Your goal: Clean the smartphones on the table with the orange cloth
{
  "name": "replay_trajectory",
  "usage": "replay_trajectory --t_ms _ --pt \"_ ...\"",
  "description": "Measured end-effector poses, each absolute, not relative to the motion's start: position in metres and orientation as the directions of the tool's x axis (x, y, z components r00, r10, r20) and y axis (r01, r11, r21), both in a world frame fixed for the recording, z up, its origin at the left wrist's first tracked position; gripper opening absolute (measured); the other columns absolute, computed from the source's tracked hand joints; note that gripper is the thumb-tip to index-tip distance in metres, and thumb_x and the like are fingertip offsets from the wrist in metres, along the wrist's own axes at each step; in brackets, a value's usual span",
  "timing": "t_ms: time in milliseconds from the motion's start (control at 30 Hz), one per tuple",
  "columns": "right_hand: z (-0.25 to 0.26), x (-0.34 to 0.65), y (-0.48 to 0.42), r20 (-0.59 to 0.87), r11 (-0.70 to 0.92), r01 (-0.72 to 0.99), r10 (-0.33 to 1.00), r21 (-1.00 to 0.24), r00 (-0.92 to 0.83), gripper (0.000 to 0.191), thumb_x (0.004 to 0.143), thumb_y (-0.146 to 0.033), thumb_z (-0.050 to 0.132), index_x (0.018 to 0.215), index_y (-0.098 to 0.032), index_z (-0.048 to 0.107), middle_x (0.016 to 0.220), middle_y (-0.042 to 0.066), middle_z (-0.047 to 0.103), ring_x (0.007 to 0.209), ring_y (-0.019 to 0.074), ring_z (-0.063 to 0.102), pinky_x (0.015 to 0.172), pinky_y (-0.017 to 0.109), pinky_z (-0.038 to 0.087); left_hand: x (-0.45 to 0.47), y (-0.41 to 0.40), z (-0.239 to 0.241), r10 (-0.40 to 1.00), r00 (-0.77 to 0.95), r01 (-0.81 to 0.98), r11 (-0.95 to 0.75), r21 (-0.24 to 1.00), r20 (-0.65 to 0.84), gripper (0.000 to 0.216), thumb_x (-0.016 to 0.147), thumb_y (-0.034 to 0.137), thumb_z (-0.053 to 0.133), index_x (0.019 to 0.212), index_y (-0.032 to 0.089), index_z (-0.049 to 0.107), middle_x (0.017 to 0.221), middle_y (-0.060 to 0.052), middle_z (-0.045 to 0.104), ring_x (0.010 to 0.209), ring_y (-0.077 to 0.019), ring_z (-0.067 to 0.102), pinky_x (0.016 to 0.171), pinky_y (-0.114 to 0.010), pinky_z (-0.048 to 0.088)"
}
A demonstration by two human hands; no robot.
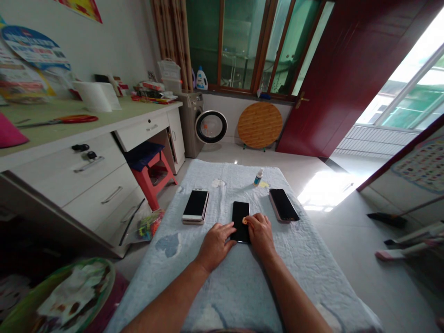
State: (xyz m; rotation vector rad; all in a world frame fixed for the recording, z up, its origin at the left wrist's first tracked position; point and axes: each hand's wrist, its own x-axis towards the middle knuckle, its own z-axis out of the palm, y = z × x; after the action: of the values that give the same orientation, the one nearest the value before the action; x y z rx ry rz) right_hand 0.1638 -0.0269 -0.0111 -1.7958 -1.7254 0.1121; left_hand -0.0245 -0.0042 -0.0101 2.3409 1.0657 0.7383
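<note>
**Both hands on the middle phone**

While our forearms reach forward side by side, our left hand [215, 244] lies flat, fingers spread, steadying the left edge of the black phone [240, 217] on the pale blue cloth [194, 286]. Our right hand [261, 235] rests curled on its right edge, pinching a small orange thing [245, 220] against the screen. A white phone [196, 206] and a dark phone [283, 204] lie on either side.

Place: I was in a room of a home.
Laundry: a washing machine [203, 124] stood by the window, a detergent bottle [201, 78] on top of it.
Furniture: a white desk [104, 152] with drawers ran along my left, a red stool [150, 173] tucked under it.
Door: a dark red door [347, 69] stood open to a sunlit balcony.
Floor: pale tiles, a broom [391, 217] lying on them.
</note>
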Motion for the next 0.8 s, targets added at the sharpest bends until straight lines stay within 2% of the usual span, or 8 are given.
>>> replay_trajectory --t_ms 133,333,467,700,800 --pt "-0.009 0.163 -0.027 0.373 0.091 0.865 0.92 -0.494 0.117 0.028 0.085 -0.008 0.046 0.089 -0.023 0.07 0.088 0.004 0.057 0.087 0.0187 0.047 0.083 0.031 0.034 -0.024 -0.004 -0.011 0.769 0.565 0.534 -0.618 0.577 0.301 0.031 0.081 0.015 0.068 0.11 0.023 0.067 0.125 -0.005 0.063 0.109 -0.0221 0.057 0.097 -0.041 0.047" --pt "-0.002 0.148 -0.031 0.356 0.3 0.824 0.926 -0.481 -0.13 0.025 0.084 -0.01 0.05 0.088 -0.023 0.071 0.09 0.004 0.058 0.088 0.018 0.047 0.082 0.031 0.034 -0.023 -0.006 -0.006 0.753 0.584 0.531 -0.638 0.558 0.305 0.024 0.087 0.022 0.063 0.11 0.026 0.067 0.11 -0.002 0.065 0.101 -0.0189 0.059 0.093 -0.035 0.048" --pt "-0.006 0.15 -0.025 0.336 0.256 0.835 0.937 -0.486 -0.092 0.026 0.088 -0.013 0.05 0.091 -0.025 0.072 0.092 0.004 0.059 0.087 0.0174 0.048 0.082 0.03 0.034 -0.023 -0.006 -0.006 0.737 0.605 0.538 -0.658 0.527 0.302 0.023 0.087 0.021 0.064 0.109 0.025 0.067 0.108 -0.001 0.066 0.099 -0.0187 0.058 0.092 -0.034 0.048" --pt "-0.002 0.164 -0.003 0.262 0.0 0.891 0.956 -0.453 0.133 0.029 0.085 -0.011 0.05 0.091 -0.025 0.074 0.093 0.005 0.062 0.088 0.0189 0.049 0.08 0.029 0.034 -0.023 -0.005 -0.009 0.734 0.606 0.562 -0.669 0.487 0.307 0.023 0.085 0.02 0.065 0.108 0.023 0.069 0.107 -0.003 0.066 0.099 -0.0196 0.059 0.09 -0.035 0.049" --pt "0.005 0.157 0.001 0.229 0.082 0.882 0.973 -0.464 0.03 0.029 0.083 -0.009 0.05 0.086 -0.024 0.074 0.09 0.004 0.062 0.085 0.0171 0.051 0.08 0.027 0.036 -0.023 -0.005 -0.009 0.723 0.607 0.564 -0.684 0.462 0.33 0.021 0.087 0.022 0.063 0.108 0.024 0.068 0.113 -0.004 0.064 0.102 -0.0202 0.058 0.092 -0.036 0.049"
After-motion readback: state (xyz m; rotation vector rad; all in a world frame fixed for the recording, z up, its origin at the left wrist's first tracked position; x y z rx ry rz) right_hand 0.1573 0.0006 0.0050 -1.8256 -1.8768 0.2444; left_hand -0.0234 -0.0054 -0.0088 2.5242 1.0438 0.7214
